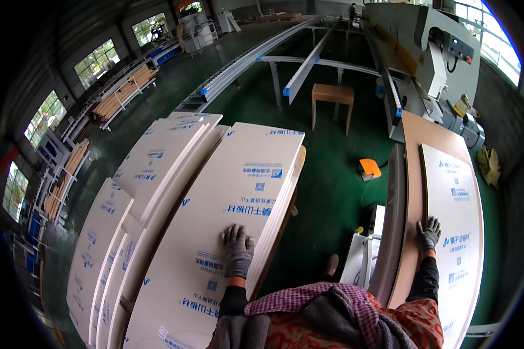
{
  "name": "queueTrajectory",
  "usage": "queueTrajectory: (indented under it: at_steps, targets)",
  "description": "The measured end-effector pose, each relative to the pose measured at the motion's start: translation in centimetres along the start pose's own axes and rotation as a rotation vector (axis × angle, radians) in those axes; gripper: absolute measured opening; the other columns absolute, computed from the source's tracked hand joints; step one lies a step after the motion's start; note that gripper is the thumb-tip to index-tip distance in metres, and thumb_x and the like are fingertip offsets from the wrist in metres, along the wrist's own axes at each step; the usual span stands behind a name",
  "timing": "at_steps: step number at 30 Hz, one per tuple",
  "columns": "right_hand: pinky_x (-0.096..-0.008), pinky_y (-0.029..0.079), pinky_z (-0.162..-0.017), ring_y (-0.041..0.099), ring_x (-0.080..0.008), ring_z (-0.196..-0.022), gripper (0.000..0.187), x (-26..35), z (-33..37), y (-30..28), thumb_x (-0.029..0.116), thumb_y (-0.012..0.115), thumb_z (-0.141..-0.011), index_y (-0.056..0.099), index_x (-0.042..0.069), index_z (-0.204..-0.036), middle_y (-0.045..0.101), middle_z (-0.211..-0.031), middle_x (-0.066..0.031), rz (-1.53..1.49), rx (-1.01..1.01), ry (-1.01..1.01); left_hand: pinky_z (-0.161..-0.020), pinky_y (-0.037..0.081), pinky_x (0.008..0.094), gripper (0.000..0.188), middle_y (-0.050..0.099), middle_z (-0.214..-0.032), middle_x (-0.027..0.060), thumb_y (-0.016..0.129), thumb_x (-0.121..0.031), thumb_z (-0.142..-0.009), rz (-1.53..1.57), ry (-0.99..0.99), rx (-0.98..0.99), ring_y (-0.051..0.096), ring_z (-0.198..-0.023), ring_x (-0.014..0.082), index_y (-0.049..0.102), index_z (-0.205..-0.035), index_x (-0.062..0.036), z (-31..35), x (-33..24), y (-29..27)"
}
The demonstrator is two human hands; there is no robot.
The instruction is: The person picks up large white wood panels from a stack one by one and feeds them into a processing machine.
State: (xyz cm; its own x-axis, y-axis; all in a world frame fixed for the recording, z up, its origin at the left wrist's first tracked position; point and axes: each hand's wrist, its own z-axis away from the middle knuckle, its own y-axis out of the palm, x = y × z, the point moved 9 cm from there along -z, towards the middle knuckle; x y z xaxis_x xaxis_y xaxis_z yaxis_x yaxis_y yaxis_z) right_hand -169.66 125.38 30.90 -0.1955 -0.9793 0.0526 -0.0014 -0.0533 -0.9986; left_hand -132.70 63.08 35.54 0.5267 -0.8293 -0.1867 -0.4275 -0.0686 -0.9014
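Note:
My left hand (238,251), in a grey work glove, lies flat with its fingers out on the top white board (221,180) of a stack with blue printing. To the right, my right hand (429,235), gloved the same way, rests at the left edge of a narrower white printed board (451,232). Its fingers are stretched out and slightly apart, touching the board's edge area. Under that narrower board lies a brown panel (412,192), the top of a separate stack. Neither hand grasps anything.
More stacked white boards (148,157) stand at the left. Ahead are a brown stool (332,92), an orange box (369,168) on the green floor, metal roller rails (256,55) and a large machine (419,35). A white metal frame (358,259) stands between the stacks.

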Motion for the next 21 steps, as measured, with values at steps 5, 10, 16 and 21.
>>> queueTrajectory:
  at_steps: [5, 10, 16, 21]
  targets:
    - [-0.0437, 0.008, -0.113, 0.011, -0.0307, -0.141, 0.084, -0.1, -4.8, -0.3, 0.064, 0.036, -0.087, 0.021, 0.006, -0.146, 0.016, -0.152, -0.0157, -0.025, 0.046, -0.007, -0.111, 0.016, 0.0484, 0.047, 0.048, -0.13, 0.0144, 0.056, -0.032, -0.082, -0.03, -0.085, 0.003, 0.036, -0.126, 0.0327, 0.056, -0.119, -0.0036, -0.2, -0.1, 0.8]
    - [-0.044, 0.009, -0.113, 0.013, -0.0304, -0.141, 0.081, -0.5, -10.0, -0.2, 0.063, 0.035, -0.088, 0.022, 0.007, -0.145, 0.019, -0.152, -0.0155, -0.012, -0.006, 0.012, -0.11, 0.015, 0.051, 0.049, 0.047, -0.13, 0.0157, 0.06, -0.036, -0.079, -0.055, -0.208, 0.005, 0.035, -0.126, 0.0369, 0.058, -0.117, -0.0056, -2.0, -1.7, 2.1]
    - [-0.0447, 0.01, -0.113, 0.014, -0.0294, -0.141, 0.077, 0.8, -14.4, -2.4, 0.06, 0.035, -0.089, 0.026, 0.007, -0.144, 0.021, -0.151, -0.0138, -0.032, -0.001, 0.056, -0.102, 0.032, 0.046, 0.047, 0.054, -0.117, 0.0168, 0.07, -0.026, -0.076, 0.234, 0.06, -0.081, 0.045, -0.115, 0.0344, 0.057, -0.116, -0.005, -7.0, -8.6, 5.8]
    - [-0.0464, 0.01, -0.113, 0.017, -0.0295, -0.14, 0.076, 1.4, -17.6, -2.1, 0.058, 0.038, -0.089, 0.027, 0.007, -0.144, 0.023, -0.15, -0.0151, -0.046, -0.047, 0.021, -0.1, 0.038, 0.0401, 0.046, 0.056, -0.118, 0.0205, 0.064, -0.021, -0.083, 0.661, 0.046, 0.156, 0.051, -0.111, 0.0353, 0.053, -0.122, -0.0014, -12.0, -16.6, 9.6]
